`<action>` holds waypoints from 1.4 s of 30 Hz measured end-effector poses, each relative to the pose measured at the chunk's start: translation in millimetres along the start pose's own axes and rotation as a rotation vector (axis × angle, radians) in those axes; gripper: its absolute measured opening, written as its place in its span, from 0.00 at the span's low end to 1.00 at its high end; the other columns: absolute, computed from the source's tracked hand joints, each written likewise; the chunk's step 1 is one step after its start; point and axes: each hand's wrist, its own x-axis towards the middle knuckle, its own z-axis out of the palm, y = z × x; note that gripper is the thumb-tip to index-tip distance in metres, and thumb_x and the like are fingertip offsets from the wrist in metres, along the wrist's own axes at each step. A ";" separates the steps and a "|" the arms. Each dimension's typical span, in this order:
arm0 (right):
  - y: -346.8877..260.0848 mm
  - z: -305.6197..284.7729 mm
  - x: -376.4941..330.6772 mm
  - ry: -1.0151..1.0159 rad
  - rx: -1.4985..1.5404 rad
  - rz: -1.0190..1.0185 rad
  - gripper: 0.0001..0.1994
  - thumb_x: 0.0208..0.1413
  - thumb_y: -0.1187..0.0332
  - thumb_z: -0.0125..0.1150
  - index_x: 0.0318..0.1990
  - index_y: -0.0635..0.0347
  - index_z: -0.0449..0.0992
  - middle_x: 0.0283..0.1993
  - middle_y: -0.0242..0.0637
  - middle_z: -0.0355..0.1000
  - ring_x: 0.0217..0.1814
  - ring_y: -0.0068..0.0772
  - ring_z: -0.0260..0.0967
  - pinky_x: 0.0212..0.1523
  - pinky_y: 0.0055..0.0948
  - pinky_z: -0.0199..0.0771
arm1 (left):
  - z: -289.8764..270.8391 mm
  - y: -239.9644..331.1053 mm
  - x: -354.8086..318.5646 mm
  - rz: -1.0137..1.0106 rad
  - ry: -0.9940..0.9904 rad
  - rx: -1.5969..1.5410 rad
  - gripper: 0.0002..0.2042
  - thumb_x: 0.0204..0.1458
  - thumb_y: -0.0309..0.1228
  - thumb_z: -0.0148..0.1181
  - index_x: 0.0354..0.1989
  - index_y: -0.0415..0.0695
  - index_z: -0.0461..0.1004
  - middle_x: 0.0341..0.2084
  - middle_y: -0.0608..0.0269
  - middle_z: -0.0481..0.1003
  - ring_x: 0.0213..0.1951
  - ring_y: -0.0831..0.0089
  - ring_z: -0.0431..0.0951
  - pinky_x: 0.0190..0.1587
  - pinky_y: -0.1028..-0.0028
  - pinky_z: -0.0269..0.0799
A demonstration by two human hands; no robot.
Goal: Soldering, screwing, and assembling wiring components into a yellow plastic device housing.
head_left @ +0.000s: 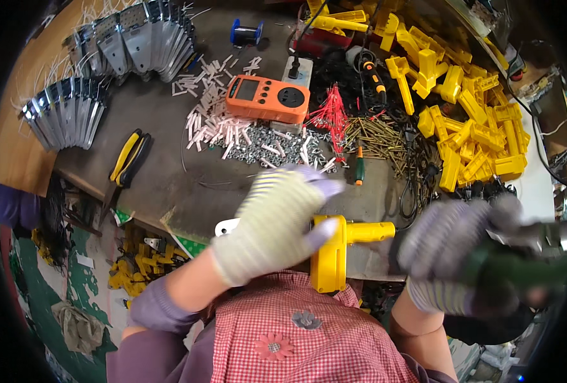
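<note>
My left hand (274,220), in a pale striped glove, reaches over the table's near edge. Its thumb presses against a yellow plastic housing (330,262) with a stubby handle pointing right. A whitish metal plate (226,227) with a hole sticks out from behind that hand; whether it joins the housing is hidden. At the right, my gloved right hand (452,252) is smeared by motion. It is closed around a dark green tool (510,268) with a shiny metal end, too blurred to name exactly.
An orange meter (267,99) stands among white sleeves (216,124), small nuts (264,143), red-ended leads (330,118) and brass screws (376,137). Yellow housings (475,127) heap at right. Metal plates (136,41) stand at back left, near pliers (128,159). A green-handled screwdriver (359,167) lies mid-table.
</note>
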 end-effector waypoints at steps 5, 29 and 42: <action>50.2 5.0 -16.5 0.365 -0.292 0.035 0.36 0.55 0.42 0.66 0.57 0.63 0.62 0.22 0.32 0.67 0.19 0.30 0.67 0.21 0.31 0.71 | 3.3 -11.9 -45.4 -0.060 -0.110 0.155 0.36 0.37 0.53 0.68 0.51 0.37 0.76 0.43 0.50 0.75 0.45 0.52 0.75 0.51 0.55 0.68; 35.9 -11.2 -4.8 0.180 -0.341 0.183 0.31 0.55 0.57 0.70 0.62 0.61 0.67 0.38 0.32 0.73 0.37 0.26 0.70 0.42 0.34 0.73 | 11.0 -22.0 -40.3 -0.057 -0.183 0.131 0.41 0.39 0.56 0.67 0.57 0.36 0.72 0.45 0.47 0.73 0.48 0.50 0.73 0.52 0.55 0.68; -6.6 -132.3 -147.5 0.805 0.422 -0.285 0.21 0.64 0.50 0.57 0.47 0.62 0.70 0.20 0.21 0.47 0.21 0.18 0.47 0.47 0.29 0.65 | 74.2 41.8 32.8 0.302 -0.126 0.297 0.39 0.55 0.60 0.48 0.69 0.43 0.59 0.70 0.43 0.55 0.71 0.42 0.53 0.70 0.44 0.48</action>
